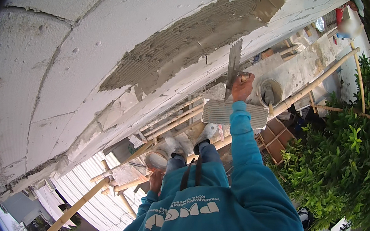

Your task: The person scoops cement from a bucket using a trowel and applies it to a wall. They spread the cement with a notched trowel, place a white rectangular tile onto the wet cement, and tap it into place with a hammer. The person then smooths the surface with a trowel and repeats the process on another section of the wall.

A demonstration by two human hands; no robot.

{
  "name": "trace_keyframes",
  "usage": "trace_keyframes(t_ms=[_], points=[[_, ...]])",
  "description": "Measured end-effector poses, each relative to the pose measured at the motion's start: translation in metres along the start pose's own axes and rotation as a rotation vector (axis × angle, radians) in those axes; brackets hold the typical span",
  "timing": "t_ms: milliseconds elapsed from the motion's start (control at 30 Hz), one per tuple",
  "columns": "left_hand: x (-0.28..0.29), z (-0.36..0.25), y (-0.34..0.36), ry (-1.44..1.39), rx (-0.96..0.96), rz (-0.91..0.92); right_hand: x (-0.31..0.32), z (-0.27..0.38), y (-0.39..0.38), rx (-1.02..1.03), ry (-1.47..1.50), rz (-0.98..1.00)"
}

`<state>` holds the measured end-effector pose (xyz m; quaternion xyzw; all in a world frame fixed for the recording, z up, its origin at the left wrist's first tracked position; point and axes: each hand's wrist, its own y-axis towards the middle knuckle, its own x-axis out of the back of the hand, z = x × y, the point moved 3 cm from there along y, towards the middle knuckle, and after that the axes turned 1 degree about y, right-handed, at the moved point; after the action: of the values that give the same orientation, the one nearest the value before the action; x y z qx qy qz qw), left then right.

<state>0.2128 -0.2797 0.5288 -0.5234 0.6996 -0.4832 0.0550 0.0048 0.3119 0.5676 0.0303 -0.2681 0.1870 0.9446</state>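
My right hand [242,85] is closed around a long steel trowel [234,59], held upright beside a grey mortar patch [175,45] with combed ridges on the white block wall [71,78]. Just below that hand lies a rectangular piece with a ridged grey face [213,112]. A bucket of grey mortar [269,91] with a tool in it stands to the right of my hand. My left hand [155,181] hangs low with curled fingers, beside a round pale container [155,160]; I cannot make out what, if anything, it grips.
I stand on narrow scaffold boards [306,68] along the wall, framed by bamboo poles [321,77]. Beyond the edge are leafy branches [336,162], a wooden grid [274,138] and a corrugated roof [96,201]. At the far end is what looks like a person [348,27], partly blurred.
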Motion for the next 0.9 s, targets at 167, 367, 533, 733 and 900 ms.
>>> trace_keyframes(t_ms=[167,367,533,733,900], points=[[0.001,-0.058,-0.016,-0.100,0.068,0.003,0.064,0.041,0.139,0.193,-0.515,0.063],[0.015,-0.009,0.008,-0.094,-0.012,0.093,0.045,0.066,0.124,0.423,-0.695,0.345],[0.041,0.017,0.016,0.194,-0.222,0.089,0.021,0.108,0.010,0.456,-0.770,0.460],[0.070,0.062,0.034,-0.071,-0.048,0.045,-0.017,0.131,-0.106,0.545,-0.790,0.493],[0.088,0.107,0.048,-0.029,-0.100,0.073,-0.047,0.148,-0.187,0.555,-0.751,0.569]])
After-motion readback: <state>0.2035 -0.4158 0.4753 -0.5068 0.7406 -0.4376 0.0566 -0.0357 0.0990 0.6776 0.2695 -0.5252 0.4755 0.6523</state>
